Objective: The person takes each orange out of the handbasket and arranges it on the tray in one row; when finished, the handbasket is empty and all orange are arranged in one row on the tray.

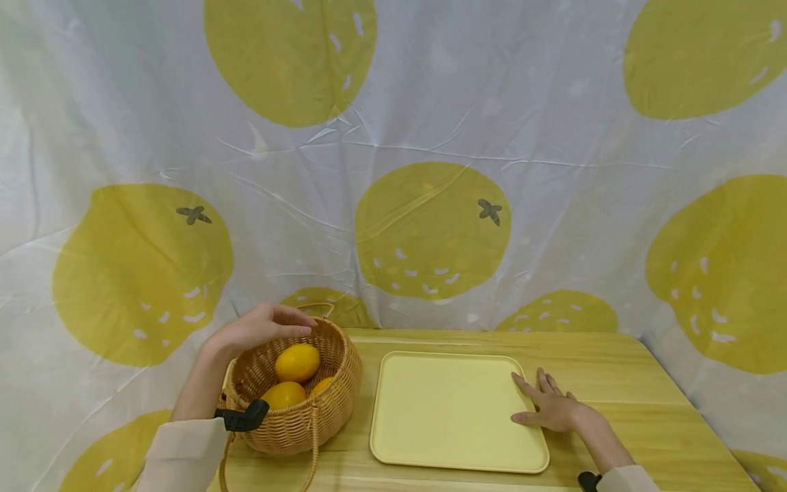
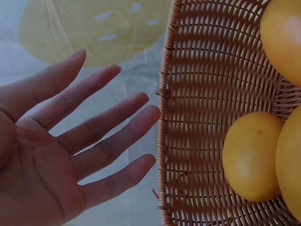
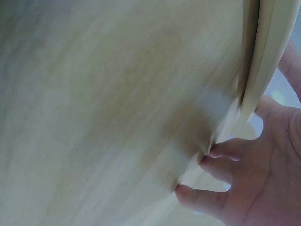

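Observation:
On the left of the table stands a round wicker basket [image 1: 337, 413] holding several smooth, oval yellow-orange fruits [image 1: 298, 362]. My left hand [image 1: 263, 328] hovers over its back-left rim, fingers extended and grasping nothing. The left wrist view shows the palm and spread fingers of that left hand [image 2: 61, 165] beside the woven rim, with a fruit [image 2: 251, 157] inside. A flat pale-yellow tray [image 1: 455, 410] lies to the basket's right. At its right edge, my right hand [image 1: 553, 410] is spread, thumb and index finger over the rim, the other fingertips on the table beside it.
The light wooden table [image 1: 639, 424] extends right of the tray. A thin basket handle [image 1: 315, 447] hangs down in front. Behind the table hangs a pale curtain [image 1: 553, 232] printed with large yellow fruits.

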Demonstrator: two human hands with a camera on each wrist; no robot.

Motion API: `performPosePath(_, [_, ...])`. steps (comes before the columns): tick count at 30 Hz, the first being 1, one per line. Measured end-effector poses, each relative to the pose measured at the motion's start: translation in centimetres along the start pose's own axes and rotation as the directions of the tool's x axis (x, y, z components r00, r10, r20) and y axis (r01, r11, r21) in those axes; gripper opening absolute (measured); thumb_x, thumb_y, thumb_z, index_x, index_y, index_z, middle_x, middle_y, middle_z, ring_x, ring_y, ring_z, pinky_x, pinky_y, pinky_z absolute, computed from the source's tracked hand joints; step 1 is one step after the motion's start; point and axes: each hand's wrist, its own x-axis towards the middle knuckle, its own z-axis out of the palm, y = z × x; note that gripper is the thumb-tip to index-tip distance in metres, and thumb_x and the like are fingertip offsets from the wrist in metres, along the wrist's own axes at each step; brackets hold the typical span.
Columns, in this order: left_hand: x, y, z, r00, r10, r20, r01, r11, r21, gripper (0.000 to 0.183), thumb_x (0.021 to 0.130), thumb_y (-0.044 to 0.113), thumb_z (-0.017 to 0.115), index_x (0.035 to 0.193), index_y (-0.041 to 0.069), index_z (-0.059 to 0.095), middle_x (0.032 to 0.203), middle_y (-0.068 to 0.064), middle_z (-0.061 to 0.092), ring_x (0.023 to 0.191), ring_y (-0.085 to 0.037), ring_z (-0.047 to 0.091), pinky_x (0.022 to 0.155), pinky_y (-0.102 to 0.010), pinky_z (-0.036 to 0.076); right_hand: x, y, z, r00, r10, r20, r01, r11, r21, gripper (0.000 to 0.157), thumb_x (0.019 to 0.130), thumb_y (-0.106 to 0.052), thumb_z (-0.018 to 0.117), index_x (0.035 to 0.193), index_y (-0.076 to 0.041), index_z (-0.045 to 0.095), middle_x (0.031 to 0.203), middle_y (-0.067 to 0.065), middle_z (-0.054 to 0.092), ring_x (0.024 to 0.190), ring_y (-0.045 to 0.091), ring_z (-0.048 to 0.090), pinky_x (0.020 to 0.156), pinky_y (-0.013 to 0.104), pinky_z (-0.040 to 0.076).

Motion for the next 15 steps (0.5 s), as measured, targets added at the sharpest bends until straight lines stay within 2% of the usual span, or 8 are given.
performPosePath(3, [1.2,-0.5,-0.2,0.999,-0.001,0.048,0.001,1.0,-0.016,0.036,0.102,0.027,0.067,0.129,0.004,0.072,0.134,-0.02,0.069,0.122,-0.034,0.065,0.105,-0.052,0.052,-0.1,-0.3,-0.1,1.0,0.015,-0.008,-0.015,1.0,-0.015,0.098,0.097,-0.061,0.061,0.166,-0.01,0.014,0.157,0.05,-0.013,0.147,0.068,-0.008,0.102,0.092,0.002])
performPosePath(7, [2.5,-1.2,-0.1,0.995,-0.01,0.103,0.011,1.0,-0.012,0.037,0.102,0.025,0.067,0.129,0.001,0.071,0.135,-0.02,0.068,0.117,-0.029,0.067,0.103,-0.049,0.053,-0.5,-1.1,-0.3,0.999,0.026,-0.028,-0.026,0.999,-0.024,0.097,0.097,-0.057,0.063,0.165,-0.004,0.017,0.158,0.05,-0.01,0.147,0.068,-0.006,0.104,0.091,0.005])
performPosePath(12, [3.9,-2.7,0.2,0.981,-0.017,0.191,0.021,1.0,-0.017,0.037,0.102,0.021,0.066,0.13,-0.004,0.069,0.139,-0.024,0.064,0.124,-0.036,0.063,0.107,-0.054,0.05,-0.6,-1.4,-0.5,0.999,0.023,-0.025,-0.024,0.999,-0.032,0.096,0.098,-0.056,0.063,0.164,-0.004,0.018,0.157,0.051,-0.009,0.147,0.069,-0.005,0.104,0.091,0.006])
performPosePath(15, [4.4,-3.5,0.3,0.976,-0.034,0.216,0.041,0.999,-0.025,0.036,0.101,0.019,0.067,0.129,-0.004,0.07,0.138,-0.024,0.065,0.133,-0.042,0.057,0.111,-0.058,0.047,-0.6,-1.4,-0.6,0.999,0.021,-0.028,-0.022,0.999,-0.04,0.096,0.097,-0.056,0.063,0.164,-0.004,0.018,0.157,0.051,-0.009,0.147,0.069,-0.004,0.104,0.091,0.007])
